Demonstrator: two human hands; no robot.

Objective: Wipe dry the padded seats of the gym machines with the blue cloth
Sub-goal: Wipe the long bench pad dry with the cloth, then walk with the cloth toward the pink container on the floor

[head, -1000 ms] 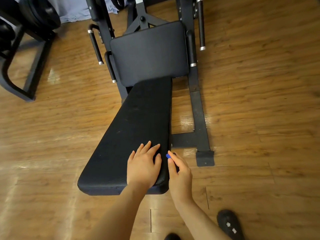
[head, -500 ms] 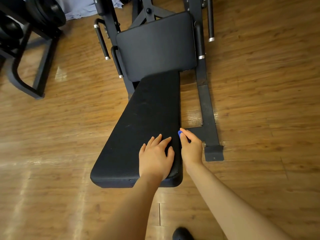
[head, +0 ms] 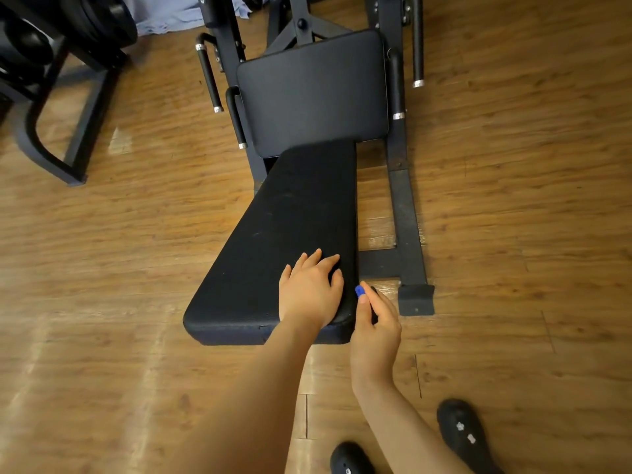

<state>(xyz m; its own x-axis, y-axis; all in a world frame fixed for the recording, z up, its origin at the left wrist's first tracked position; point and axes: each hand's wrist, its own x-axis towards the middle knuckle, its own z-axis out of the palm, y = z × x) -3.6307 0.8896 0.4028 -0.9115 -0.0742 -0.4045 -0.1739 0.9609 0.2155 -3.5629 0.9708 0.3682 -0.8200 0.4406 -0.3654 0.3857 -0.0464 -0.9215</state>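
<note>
The long black padded seat (head: 284, 227) runs away from me to an upright black back pad (head: 313, 94). My left hand (head: 309, 292) rests flat on the seat near its front right corner, fingers straight. My right hand (head: 376, 323) is against the seat's right side edge, fingers curled round the blue cloth (head: 359, 291). Only a small blue tip of the cloth shows at the fingertips; the rest is hidden in the hand.
The machine's black steel frame (head: 407, 217) and foot (head: 415, 299) lie on the wooden floor right of the seat. Chrome-tipped handles (head: 208, 77) flank the back pad. A weight rack (head: 68, 46) stands far left. My black shoes (head: 461, 429) are at the bottom.
My right hand slid with the cloth away along the seat's right edge, then back toward the near end. My left hand stayed pressed on the seat.
</note>
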